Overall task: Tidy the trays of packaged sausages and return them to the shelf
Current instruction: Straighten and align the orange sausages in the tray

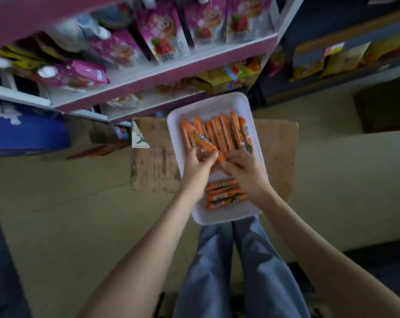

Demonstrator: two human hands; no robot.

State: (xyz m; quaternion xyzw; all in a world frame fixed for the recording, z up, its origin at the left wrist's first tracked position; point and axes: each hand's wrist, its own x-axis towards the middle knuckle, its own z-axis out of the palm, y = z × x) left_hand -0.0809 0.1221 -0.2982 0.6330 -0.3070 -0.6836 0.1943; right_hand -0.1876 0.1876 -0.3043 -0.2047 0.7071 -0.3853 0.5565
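Note:
A white foam tray (208,106) lies on a cardboard sheet (153,161) on the floor, its near end over my knees. Several orange packaged sausages (222,131) stand in a row across its far half. A few more sausages (225,196) lie crosswise at the near end. My left hand (197,166) pinches one orange sausage (205,143) by its near end, the sausage lying diagonally over the row. My right hand (242,166) is beside it, with curled fingers touching the ends of the sausages in the middle of the tray; what it grips is hidden.
A pink-edged shelf unit (171,74) with pink drink pouches (162,31) stands just beyond the tray. A blue box (22,129) sits at the left on the floor. Dark shelves with yellow packets (345,58) are at the right. My legs in blue trousers (240,271) are below the tray.

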